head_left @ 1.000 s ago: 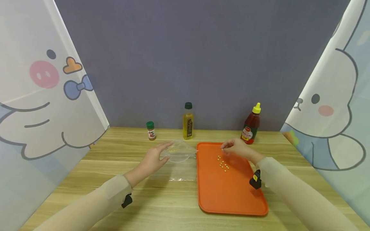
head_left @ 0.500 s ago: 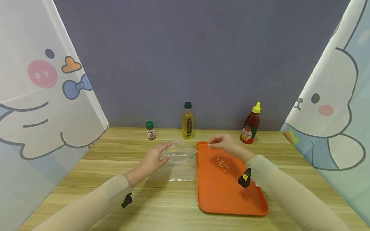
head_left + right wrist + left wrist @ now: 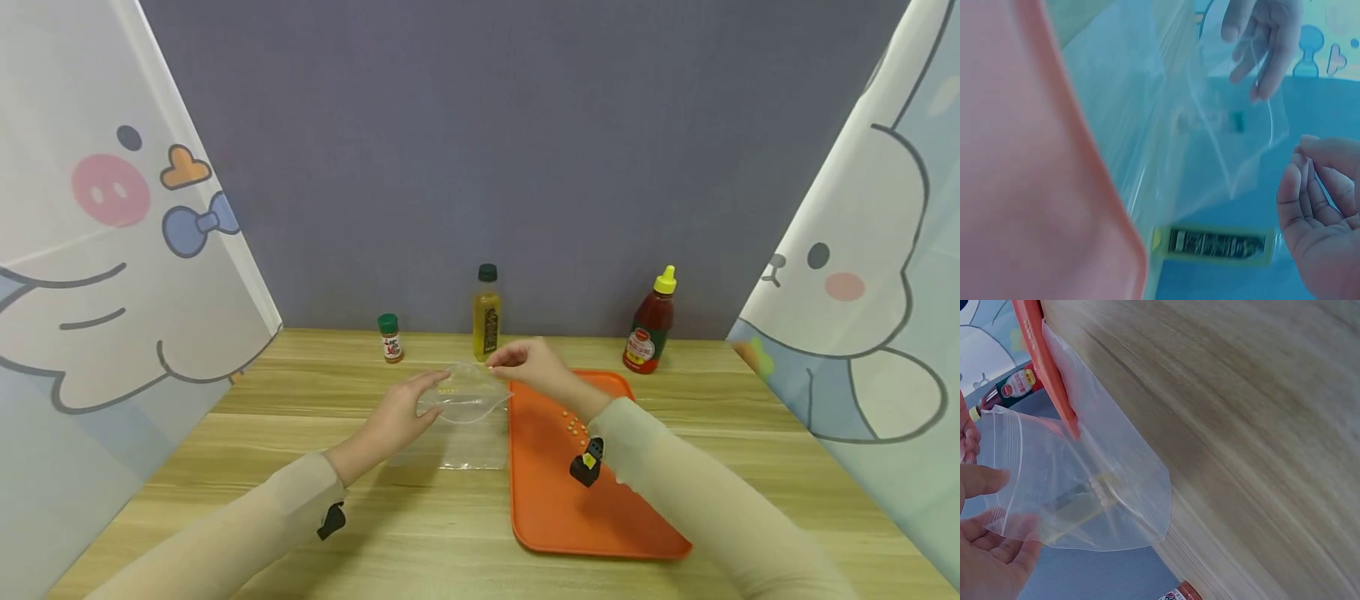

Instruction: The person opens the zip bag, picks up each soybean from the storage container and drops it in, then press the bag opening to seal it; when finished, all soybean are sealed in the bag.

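Observation:
My left hand (image 3: 401, 417) grips a clear zip-lock bag (image 3: 467, 410) by its mouth, thumb on one side and fingers on the other, the mouth spread apart. Several small pale-yellow beans (image 3: 1104, 490) lie inside, in a short row. In the head view my right hand (image 3: 536, 367) has its fingertips at the right of the bag's mouth, with thumb and forefinger pinching a tiny pale bean (image 3: 491, 367). More beans (image 3: 576, 427) are scattered on the orange tray (image 3: 592, 512), partly behind the right wrist.
The tray stands right beside the bag. Along the back are a small green-capped spice jar (image 3: 391, 340), a yellow oil bottle (image 3: 486, 321) and a red sauce bottle (image 3: 649, 327) with a yellow tip. A grey panel (image 3: 480, 167) rises behind the wooden table (image 3: 337, 533).
My right hand has moved left from over the tray's far end to the bag's mouth, still pinching the bean. The left hand and bag have stayed almost in place.

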`<state>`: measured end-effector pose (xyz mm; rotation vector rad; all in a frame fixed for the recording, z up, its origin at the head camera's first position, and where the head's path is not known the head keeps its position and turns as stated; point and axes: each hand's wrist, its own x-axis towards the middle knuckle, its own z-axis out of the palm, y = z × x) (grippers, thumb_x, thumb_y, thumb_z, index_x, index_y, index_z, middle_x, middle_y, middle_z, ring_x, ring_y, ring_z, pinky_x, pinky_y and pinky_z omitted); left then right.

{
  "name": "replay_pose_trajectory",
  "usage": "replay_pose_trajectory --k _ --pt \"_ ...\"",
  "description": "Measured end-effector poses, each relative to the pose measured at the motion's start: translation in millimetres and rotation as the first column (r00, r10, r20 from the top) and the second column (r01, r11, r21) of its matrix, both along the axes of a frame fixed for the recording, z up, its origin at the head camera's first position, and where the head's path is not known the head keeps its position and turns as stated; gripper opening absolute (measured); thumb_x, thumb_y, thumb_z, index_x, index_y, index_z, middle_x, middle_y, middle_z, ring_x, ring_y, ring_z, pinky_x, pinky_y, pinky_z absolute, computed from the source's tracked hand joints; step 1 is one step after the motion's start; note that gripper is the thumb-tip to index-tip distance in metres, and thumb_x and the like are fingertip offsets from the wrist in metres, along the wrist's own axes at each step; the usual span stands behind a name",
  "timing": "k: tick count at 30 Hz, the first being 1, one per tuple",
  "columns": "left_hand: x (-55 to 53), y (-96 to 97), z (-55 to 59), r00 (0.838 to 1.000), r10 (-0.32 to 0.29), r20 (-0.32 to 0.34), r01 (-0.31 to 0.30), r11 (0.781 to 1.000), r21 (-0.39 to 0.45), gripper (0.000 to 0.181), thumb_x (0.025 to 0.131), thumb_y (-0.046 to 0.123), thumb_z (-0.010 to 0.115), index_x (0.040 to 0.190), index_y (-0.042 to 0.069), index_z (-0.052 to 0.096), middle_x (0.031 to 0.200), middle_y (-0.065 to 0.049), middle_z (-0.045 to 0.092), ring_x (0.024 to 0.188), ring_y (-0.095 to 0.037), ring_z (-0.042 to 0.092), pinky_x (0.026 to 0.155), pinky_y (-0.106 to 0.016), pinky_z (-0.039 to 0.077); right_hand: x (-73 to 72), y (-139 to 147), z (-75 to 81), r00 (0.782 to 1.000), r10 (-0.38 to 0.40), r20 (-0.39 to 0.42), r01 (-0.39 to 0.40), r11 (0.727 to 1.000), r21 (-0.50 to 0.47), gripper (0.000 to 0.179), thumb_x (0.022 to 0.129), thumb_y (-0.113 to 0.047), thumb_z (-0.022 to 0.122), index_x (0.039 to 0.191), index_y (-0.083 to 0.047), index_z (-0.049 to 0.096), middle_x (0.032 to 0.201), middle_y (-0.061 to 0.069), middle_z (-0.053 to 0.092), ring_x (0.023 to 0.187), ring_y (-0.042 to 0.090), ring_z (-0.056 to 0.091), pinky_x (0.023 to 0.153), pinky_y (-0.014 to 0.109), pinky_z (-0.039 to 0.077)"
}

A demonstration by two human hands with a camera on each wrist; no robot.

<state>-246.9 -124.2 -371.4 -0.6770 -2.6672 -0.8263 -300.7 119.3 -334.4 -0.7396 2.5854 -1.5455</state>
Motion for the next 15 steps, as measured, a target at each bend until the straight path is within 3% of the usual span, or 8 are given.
replay_pose_trajectory --k 6,10,15 --pt "1.0 0.6 1.7 1.0 0.002 -0.009 -0.002 1.0 0.005 0.057 0.084 0.004 0.073 0.137 0.007 0.053 0.138 -0.015 0.056 0.125 -0.034 0.054 0.102 -0.049 0.049 3.3 -22 0.9 0.996 0.041 -0.078 -0.033 0.995 0.096 0.012 0.084 -0.007 0.073 0.096 -0.002 0.075 0.089 0.009 0.075 0.074 0.009 0.066 0.068 0.023 0.057" --pt "0.7 1.2 2.5 1.0 0.003 -0.021 -0.003 1.0 -0.003 0.056 0.084 0.004 0.072 0.137 0.006 0.054 0.138 -0.016 0.056 0.125 -0.034 0.055 0.101 -0.048 0.05 6.0 -30 1.8 0.988 0.019 -0.154 0.011 0.982 0.191 0.01 0.085 -0.01 0.074 0.094 -0.007 0.076 0.087 0.004 0.075 0.073 0.009 0.066 0.068 0.023 0.057" --pt "0.0 1.9 2.7 0.999 -0.004 -0.036 0.003 1.0 -0.013 0.056 0.084 0.004 0.073 0.137 0.005 0.054 0.137 -0.016 0.056 0.124 -0.034 0.055 0.101 -0.047 0.05 6.5 -36 2.0 0.983 -0.024 -0.184 0.064 0.974 0.216 0.009 0.085 -0.012 0.074 0.093 -0.011 0.077 0.085 0.001 0.074 0.071 0.008 0.063 0.065 0.022 0.055"
